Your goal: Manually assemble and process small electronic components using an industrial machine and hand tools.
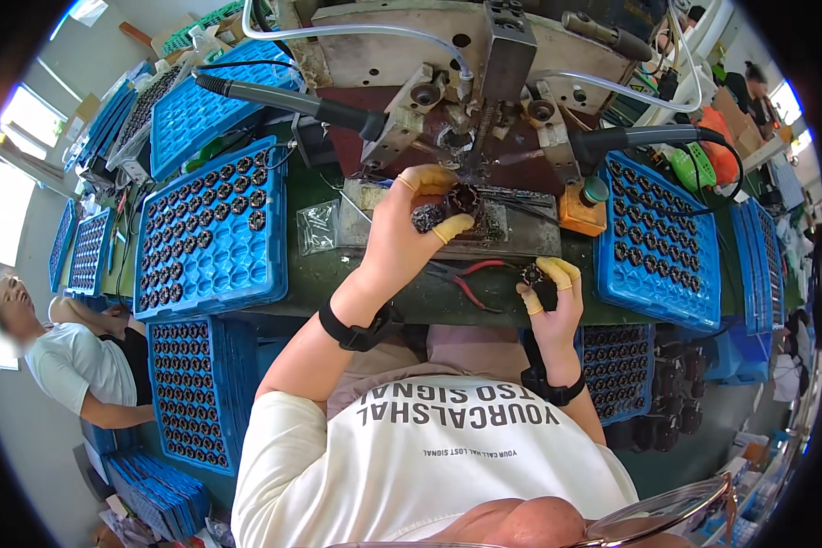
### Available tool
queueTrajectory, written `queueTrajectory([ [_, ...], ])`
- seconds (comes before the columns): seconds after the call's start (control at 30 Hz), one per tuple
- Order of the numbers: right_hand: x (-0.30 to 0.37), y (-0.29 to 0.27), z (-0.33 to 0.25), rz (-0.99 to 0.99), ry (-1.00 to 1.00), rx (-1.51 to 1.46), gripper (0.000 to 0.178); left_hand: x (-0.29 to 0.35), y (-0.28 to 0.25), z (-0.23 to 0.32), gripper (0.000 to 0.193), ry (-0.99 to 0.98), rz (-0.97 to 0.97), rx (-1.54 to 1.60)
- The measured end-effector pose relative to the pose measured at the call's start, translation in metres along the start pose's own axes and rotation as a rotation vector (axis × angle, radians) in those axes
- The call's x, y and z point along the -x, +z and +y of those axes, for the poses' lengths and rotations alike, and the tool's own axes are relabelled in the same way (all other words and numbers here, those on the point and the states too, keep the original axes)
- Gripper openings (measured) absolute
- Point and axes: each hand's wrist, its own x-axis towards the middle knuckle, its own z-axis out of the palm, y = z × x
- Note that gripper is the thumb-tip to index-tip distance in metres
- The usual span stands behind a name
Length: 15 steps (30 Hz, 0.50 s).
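My left hand [400,230], with yellow finger cots on its thumb and fingers, is closed around a small round dark motor stator [464,197]. It holds the part over the metal block [539,239], just in front of the machine. Lower and to the right, my right hand [559,309], also in yellow finger cots, pinches a second stator [532,275] near the table's front edge. Between the two hands lie pliers with red handles [466,283]. Dark bits are scattered on the block beneath my left fingers.
Two blue trays of stators, one left [212,233] and one right [659,242], flank the work spot. Cabled soldering irons [338,114] point into the machine [384,55]. An orange box [582,212] and a clear plastic bag [319,226] sit nearby. Another person [87,356] sits at left.
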Motion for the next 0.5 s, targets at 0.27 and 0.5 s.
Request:
queueTrajectory([
  [0.27,0.003,0.001,0.000,0.004,-0.022,0.025,0.042,0.007,-0.004,-0.008,0.046,0.284,-0.014,-0.329],
  [0.5,0.004,-0.002,0.000,0.020,-0.028,0.050,0.041,0.003,0.000,-0.010,0.049,0.060,-0.081,-0.116],
])
